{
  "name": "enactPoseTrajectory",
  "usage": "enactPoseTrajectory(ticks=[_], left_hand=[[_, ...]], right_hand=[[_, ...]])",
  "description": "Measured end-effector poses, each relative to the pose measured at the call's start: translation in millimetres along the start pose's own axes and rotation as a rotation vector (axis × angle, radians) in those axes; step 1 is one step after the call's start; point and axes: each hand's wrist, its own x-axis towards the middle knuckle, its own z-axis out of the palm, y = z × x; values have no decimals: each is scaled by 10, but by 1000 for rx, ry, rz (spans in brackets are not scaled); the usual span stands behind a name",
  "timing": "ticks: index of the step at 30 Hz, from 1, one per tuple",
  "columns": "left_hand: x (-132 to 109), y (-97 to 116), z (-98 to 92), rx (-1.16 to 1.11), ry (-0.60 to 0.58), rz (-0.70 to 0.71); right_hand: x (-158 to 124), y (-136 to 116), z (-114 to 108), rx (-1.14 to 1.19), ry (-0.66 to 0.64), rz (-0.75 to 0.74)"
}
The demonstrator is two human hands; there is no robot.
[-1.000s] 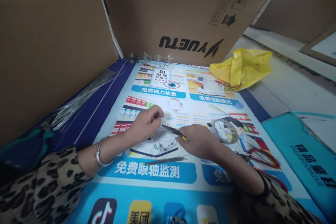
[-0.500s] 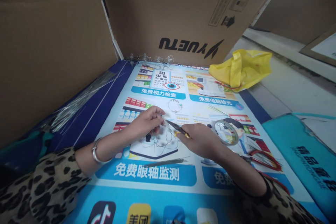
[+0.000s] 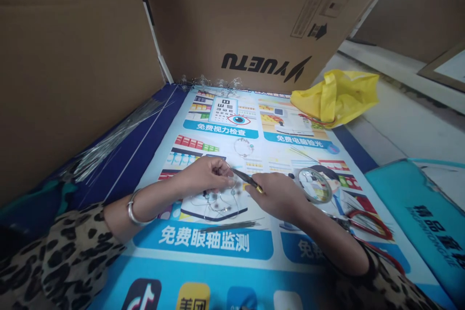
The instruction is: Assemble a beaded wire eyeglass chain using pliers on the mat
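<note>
My left hand [image 3: 207, 175], a bangle on its wrist, pinches thin wire strung with clear beads. The beaded wire [image 3: 218, 209] hangs in loops below my fingers. My right hand [image 3: 279, 194] is closed around long-nosed pliers [image 3: 247, 178] with dark jaws and a yellowish handle part. The pliers' tips meet my left fingertips; whether they grip the wire there is too small to tell. Just beyond my hands lies a beaded ring [image 3: 243, 147]. Straight cut wires [image 3: 232, 225] lie on the printed mat in front of me.
A roll of clear tape [image 3: 314, 185] and red-handled scissors [image 3: 370, 224] lie right of my right hand. A wire bundle [image 3: 109, 140] is at the left. Several beaded wire pieces [image 3: 214, 83] line the cardboard box [image 3: 232, 14]. A yellow bag [image 3: 336, 98] sits at the back right.
My left hand has rolled over and dropped slightly, its fingers curling more toward the pliers. The hanging beaded wire has swung a little left and down. My right hand has barely moved.
</note>
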Motion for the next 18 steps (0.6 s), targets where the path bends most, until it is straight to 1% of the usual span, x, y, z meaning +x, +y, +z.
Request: enactPoseTrajectory(ticks=[3,6,8,12,18], left_hand=[[9,-27,-2,14,9,17],[19,-47,-6,-2,26,68],[19,-50,-9,-24,16,89],[12,-50,-8,-56,-31,93],[29,-74,-6,4,-3,90]], right_hand=[[1,2,4,1,-1,-16],[2,1,17,12,14,-30],[2,-1,31,11,17,-29],[-3,-2,59,8,34,-46],[-5,-3,71,5,47,-64]])
